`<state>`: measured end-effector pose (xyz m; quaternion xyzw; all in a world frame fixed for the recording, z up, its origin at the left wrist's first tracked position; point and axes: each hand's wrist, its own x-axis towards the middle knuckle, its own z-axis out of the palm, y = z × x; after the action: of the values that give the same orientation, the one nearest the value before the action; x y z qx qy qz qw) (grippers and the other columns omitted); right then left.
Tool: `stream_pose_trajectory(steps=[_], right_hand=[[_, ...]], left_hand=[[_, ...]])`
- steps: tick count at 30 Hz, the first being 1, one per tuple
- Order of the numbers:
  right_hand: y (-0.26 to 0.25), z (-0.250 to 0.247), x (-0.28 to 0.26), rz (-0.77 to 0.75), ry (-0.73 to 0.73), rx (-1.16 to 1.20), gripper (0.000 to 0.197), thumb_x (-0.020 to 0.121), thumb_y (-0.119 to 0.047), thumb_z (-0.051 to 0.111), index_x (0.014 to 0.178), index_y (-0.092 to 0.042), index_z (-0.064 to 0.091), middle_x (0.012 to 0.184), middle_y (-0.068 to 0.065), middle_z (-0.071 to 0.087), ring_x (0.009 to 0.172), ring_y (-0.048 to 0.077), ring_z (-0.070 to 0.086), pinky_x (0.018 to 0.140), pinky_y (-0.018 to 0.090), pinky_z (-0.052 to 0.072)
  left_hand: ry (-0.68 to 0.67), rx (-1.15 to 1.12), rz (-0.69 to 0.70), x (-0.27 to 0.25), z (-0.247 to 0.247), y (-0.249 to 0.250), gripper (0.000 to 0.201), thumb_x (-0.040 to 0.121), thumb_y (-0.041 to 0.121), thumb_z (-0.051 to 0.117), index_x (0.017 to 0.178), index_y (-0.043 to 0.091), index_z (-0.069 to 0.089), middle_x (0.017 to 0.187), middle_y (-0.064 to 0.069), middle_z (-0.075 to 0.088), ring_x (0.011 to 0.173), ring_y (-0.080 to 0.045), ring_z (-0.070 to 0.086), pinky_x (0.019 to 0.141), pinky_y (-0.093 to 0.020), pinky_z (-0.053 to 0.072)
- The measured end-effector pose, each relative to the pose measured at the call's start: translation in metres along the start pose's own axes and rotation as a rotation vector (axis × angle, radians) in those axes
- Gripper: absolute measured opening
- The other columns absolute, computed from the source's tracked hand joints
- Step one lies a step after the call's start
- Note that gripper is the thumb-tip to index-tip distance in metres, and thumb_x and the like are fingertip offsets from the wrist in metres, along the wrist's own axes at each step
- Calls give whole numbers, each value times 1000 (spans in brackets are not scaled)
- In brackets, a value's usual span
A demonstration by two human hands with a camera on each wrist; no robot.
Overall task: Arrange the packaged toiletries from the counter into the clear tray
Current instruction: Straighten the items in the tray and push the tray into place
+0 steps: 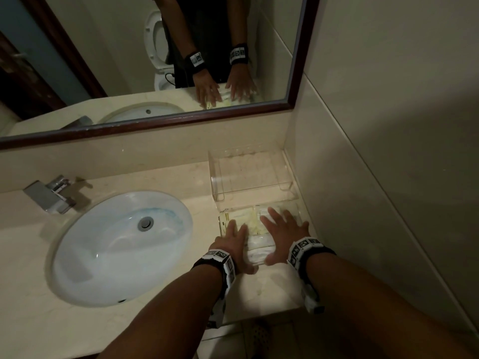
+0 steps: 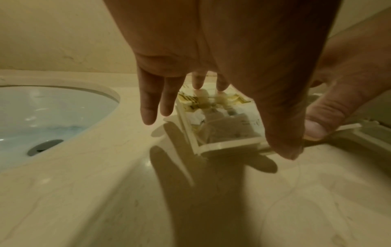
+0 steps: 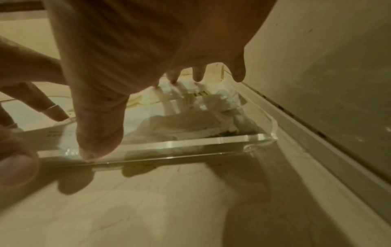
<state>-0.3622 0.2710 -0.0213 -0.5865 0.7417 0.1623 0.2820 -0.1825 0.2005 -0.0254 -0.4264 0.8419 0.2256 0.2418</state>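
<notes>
A low clear tray (image 1: 260, 260) sits on the counter near the right wall, with white and yellow packaged toiletries (image 1: 252, 222) lying inside it. My left hand (image 1: 234, 238) spreads straight fingers over the tray's left part. My right hand (image 1: 283, 229) does the same over the right part. Both thumbs reach the near wall. In the left wrist view, the left hand (image 2: 211, 41) hovers above the tray (image 2: 228, 147) and the packets (image 2: 211, 117). In the right wrist view, the right hand (image 3: 148, 41) has its thumb tip on the tray's front wall (image 3: 190, 145), packets (image 3: 186, 123) behind.
A taller clear acrylic holder (image 1: 215, 182) stands just behind the tray, against the backsplash. The white sink (image 1: 116, 244) and chrome faucet (image 1: 49, 193) lie to the left. The tiled wall (image 1: 388, 151) closes the right side. The counter's front edge (image 1: 259, 314) is close below my wrists.
</notes>
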Motion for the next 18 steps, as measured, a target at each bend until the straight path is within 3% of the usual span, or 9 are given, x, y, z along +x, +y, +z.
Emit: stream_pose_trajectory(steps=[6, 8, 10, 13, 18], right_hand=[[-3, 3, 7, -49, -38, -69, 130, 61, -77, 72, 156, -39, -8, 162, -13, -25, 151, 27, -19, 116, 67, -5], [-1, 1, 9, -60, -54, -58, 128, 63, -74, 74, 156, -39, -6, 163, -13, -23, 151, 26, -19, 116, 66, -6], [2, -1, 9, -75, -55, -49, 123, 65, -76, 70, 156, -39, -4, 163, -14, -22, 151, 26, -18, 116, 64, -5], [4, -2, 10, -110, 75, -36, 101, 76, -83, 45, 157, -39, 4, 165, -12, -14, 152, 22, -12, 117, 61, -1], [4, 5, 13, -99, 264, 1, 68, 99, -56, 31, 158, -30, 8, 167, -7, -10, 153, 20, -7, 120, 55, 5]], left_hand=[[-14, 49, 4, 6, 1, -2, 132, 60, 64, 79, 154, 34, -8, 163, -1, -19, 138, -42, 34, 107, -48, 41], [-28, 56, -10, 8, 0, 0, 132, 58, 66, 79, 154, 36, -6, 163, 0, -16, 141, -44, 25, 109, -53, 38], [-14, 100, -16, 8, -5, 3, 128, 56, 73, 74, 153, 36, -1, 163, 1, -11, 146, -45, 6, 111, -63, 25], [53, 145, 35, 8, -12, 6, 114, 65, 84, 51, 154, 30, 6, 164, -1, -8, 149, -38, -10, 115, -65, 6], [119, 122, 101, 23, -11, 14, 82, 91, 67, 33, 156, 28, 1, 165, -2, -10, 151, -32, -9, 119, -55, 9]])
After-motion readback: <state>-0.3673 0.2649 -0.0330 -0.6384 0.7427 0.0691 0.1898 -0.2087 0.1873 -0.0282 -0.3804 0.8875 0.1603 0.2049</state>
